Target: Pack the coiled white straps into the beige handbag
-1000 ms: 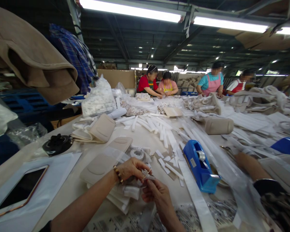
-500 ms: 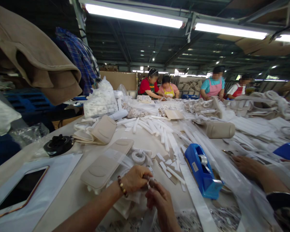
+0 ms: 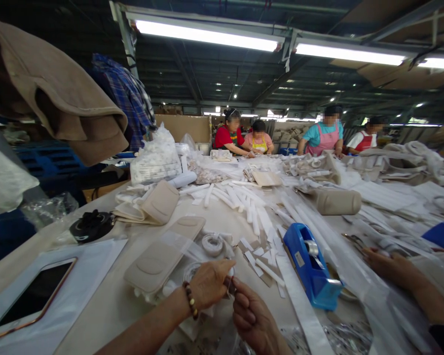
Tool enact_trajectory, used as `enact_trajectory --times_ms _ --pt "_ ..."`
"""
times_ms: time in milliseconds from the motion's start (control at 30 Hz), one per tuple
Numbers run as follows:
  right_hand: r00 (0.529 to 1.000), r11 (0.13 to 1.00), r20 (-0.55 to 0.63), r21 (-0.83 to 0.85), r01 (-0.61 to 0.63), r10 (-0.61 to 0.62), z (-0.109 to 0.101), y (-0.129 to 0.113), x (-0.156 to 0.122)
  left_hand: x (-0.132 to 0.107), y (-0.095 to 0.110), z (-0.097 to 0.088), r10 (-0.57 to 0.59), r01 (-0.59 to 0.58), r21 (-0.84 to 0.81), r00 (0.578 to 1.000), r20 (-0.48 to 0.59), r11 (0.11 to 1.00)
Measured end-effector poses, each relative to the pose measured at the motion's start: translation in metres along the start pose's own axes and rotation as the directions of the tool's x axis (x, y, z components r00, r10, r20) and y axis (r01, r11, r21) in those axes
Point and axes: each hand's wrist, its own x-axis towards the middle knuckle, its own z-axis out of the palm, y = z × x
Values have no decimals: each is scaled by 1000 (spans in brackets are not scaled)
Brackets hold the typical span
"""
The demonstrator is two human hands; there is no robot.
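Observation:
My left hand (image 3: 210, 283), a beaded bracelet at its wrist, is closed in a pinch at the near middle of the table. My right hand (image 3: 254, 311) is just to its right, thumb and forefinger pinched together. Between the fingertips is a thin white strand (image 3: 230, 285), partly hidden by the fingers; its exact kind is unclear. Beyond my left hand is a coiled white cord (image 3: 212, 242). A beige padded bag piece (image 3: 163, 254) lies to the left under clear plastic. Crumpled clear plastic is beneath my hands.
A blue tape dispenser (image 3: 311, 266) stands right of my hands, beside a long white strip. White foam strips (image 3: 240, 197) are scattered beyond. A phone (image 3: 31, 296) lies at left near a black roll (image 3: 92, 226). A co-worker's hand (image 3: 392, 266) is at right; other people work across the table.
My right hand has shifted slightly right and down, its fingers more curled. My left forefinger now stretches further over the pinch. The co-worker's hand at right has moved a little.

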Motion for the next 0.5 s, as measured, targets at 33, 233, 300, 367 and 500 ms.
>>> enact_trajectory --times_ms 33,233,300,367,500 --pt "1000 999 25 39 -7 6 0 0 0 0 0 1 -11 11 1 1000 -10 1000" --pt "995 971 47 228 78 -91 -5 9 5 1 0 1 -85 83 -25 994 -62 996" --pt "992 962 11 246 116 -122 -6 15 6 2 -1 1 -119 115 -49 990 -77 992" --pt "989 961 -34 234 149 -145 -8 21 5 2 -5 0 -171 163 -91 981 -91 982" --pt "979 980 -142 112 163 -146 -8 40 0 2 -13 -1 -222 200 -223 972 -79 954"
